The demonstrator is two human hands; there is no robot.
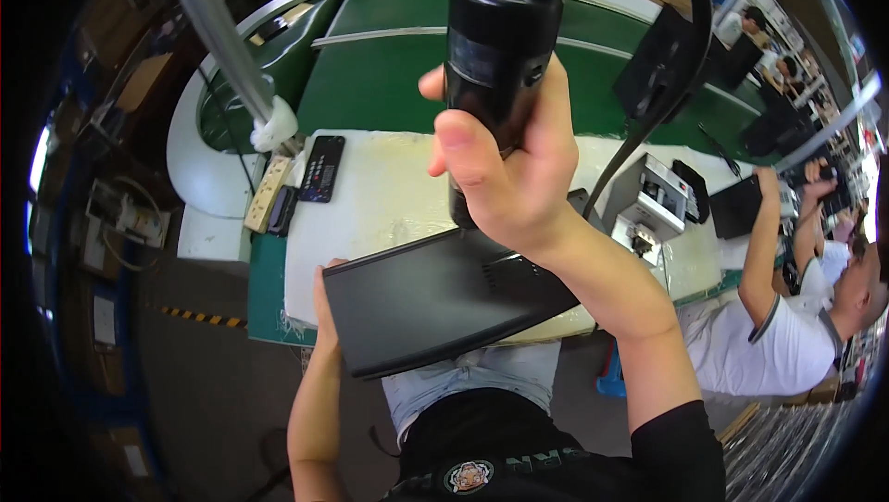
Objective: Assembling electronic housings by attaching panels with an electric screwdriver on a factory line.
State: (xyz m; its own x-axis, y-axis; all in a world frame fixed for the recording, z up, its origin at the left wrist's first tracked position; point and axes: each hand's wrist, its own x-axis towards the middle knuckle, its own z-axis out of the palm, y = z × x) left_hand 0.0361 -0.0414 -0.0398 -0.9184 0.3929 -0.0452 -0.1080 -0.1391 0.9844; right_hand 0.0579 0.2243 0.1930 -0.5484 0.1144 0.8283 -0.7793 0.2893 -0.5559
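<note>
My right hand [532, 178] is wrapped around a black electric screwdriver [500, 57], held upright over the table with a thick black cord leaving its top. The tool's lower end comes down at the far edge of a flat black casing [426, 303]. Whether the bit touches it I cannot tell. The casing lies tilted across the table's near edge, with slots toward its right side. At its left end my left hand [326, 312] grips the edge, fingers partly hidden.
A smartphone [322, 169], a power strip [267, 194] and a metal pole [222, 34] stand at the left of the white mat [389, 178]. A grey metal box [648, 194] sits to the right. Beyond runs a green conveyor belt [389, 85]. A co-worker [769, 345] works at far right.
</note>
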